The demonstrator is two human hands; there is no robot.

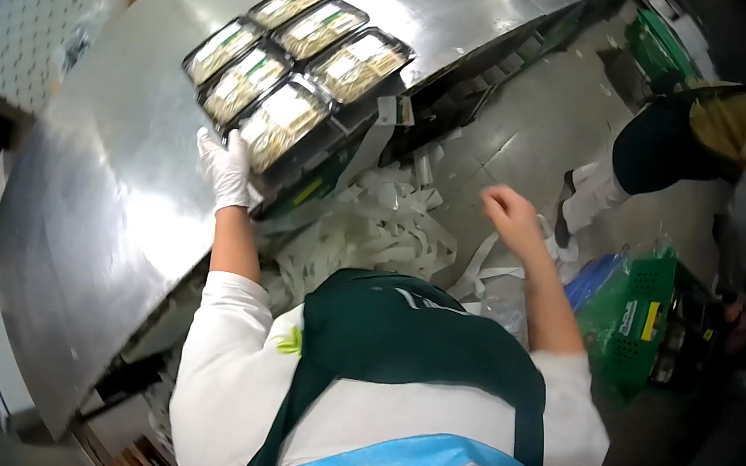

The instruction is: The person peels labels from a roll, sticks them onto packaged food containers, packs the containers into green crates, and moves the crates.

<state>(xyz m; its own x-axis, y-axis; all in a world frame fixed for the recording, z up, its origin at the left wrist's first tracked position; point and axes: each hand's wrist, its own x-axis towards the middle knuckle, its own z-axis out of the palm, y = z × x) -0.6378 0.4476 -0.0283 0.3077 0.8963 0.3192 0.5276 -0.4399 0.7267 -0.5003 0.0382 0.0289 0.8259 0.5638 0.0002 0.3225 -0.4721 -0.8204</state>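
Several black trays of pale, thin-stemmed food, perhaps mushrooms, under clear wrap stand in two rows on a steel table. My left hand [224, 172], in a white glove, is at the near corner of the closest tray [283, 121]. Its fingers are spread and appear to touch that tray's edge. Bare and raised off the table to the right, my right hand [510, 218] has its fingers curled in. Whether anything small is inside them is hidden. A small printed label [396, 111] sticks out at the table's edge, beside the trays.
The steel table [92, 218] curves along the left. Crumpled pale strips [373, 233] are heaped below its edge. A green crate [637, 319] holding dark packs stands on the floor at right, near a bending co-worker [700, 139]. Another green container [661, 45] is behind.
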